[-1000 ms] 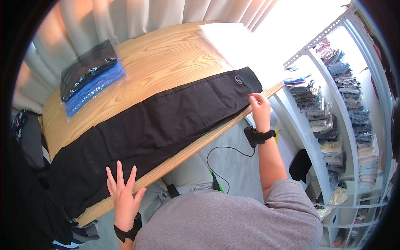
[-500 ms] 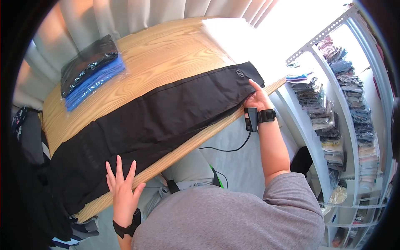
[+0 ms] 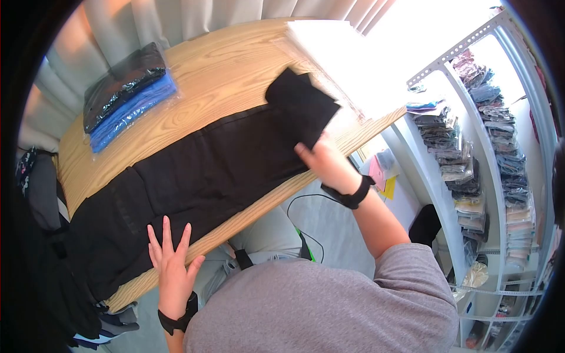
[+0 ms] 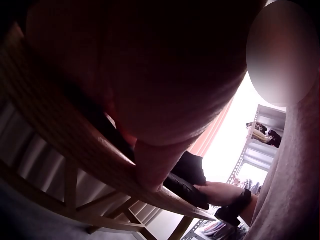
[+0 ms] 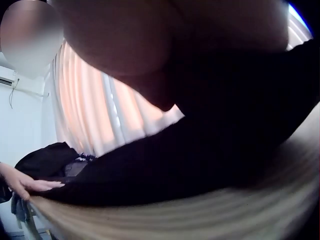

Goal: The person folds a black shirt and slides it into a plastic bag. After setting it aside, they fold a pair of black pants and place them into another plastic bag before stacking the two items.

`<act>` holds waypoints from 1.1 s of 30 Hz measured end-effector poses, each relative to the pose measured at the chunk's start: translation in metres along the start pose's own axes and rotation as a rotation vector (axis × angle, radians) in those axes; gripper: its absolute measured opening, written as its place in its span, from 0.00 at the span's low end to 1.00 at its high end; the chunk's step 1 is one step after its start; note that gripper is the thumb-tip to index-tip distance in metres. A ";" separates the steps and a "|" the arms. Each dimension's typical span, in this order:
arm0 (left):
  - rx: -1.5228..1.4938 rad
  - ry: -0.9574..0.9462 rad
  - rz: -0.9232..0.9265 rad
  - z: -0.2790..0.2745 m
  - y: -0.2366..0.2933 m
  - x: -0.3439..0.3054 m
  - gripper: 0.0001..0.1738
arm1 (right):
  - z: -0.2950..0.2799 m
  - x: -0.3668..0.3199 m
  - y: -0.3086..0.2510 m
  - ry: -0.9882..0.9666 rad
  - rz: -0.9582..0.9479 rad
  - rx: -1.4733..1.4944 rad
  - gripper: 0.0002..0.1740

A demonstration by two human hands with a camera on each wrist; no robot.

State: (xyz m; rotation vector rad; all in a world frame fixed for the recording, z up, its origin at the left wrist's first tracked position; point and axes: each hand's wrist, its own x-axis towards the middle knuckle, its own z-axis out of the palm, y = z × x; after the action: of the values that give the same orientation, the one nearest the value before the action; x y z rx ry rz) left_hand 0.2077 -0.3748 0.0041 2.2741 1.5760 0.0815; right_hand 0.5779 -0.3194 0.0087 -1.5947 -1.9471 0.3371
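A long black garment (image 3: pixel 206 170) lies stretched across the wooden table (image 3: pixel 223 76), its left end hanging over the table's edge. My right hand (image 3: pixel 321 162) grips the garment's right end and holds it lifted and turned back over the cloth as a raised flap (image 3: pixel 300 106). My left hand (image 3: pixel 170 259) lies flat with fingers spread on the garment near the front edge of the table. In the right wrist view the black cloth (image 5: pixel 200 165) fills the frame over the table edge. The left wrist view shows the table's underside and my far hand (image 4: pixel 215 192).
A stack of bagged black and blue clothes (image 3: pixel 126 94) sits at the table's far left. White shelving (image 3: pixel 471 147) full of packed garments stands to the right. A black cable (image 3: pixel 306 206) hangs below the table's front edge. Curtains (image 3: pixel 176 17) hang behind the table.
My right hand took hold of the garment's right end, lifted it and carried it leftward, folding it back over the cloth. The left hand has stayed pressed in place.
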 end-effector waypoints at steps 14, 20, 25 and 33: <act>-0.030 0.032 0.016 0.002 -0.003 -0.001 0.35 | 0.028 -0.016 -0.008 -0.309 0.055 -0.307 0.34; -0.046 0.077 0.026 0.001 0.000 -0.001 0.34 | 0.005 -0.025 0.018 0.110 0.182 0.164 0.26; -0.057 0.072 0.027 0.003 -0.003 -0.001 0.35 | 0.012 -0.050 0.033 0.513 0.715 0.980 0.20; -0.051 0.061 0.031 0.003 0.001 0.002 0.35 | 0.051 -0.031 -0.013 0.191 0.657 2.006 0.17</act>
State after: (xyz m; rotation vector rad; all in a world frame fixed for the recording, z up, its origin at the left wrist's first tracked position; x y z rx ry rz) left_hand 0.2100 -0.3736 0.0014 2.2772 1.5506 0.1991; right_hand 0.5413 -0.3436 -0.0336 -0.5798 -0.1540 1.5806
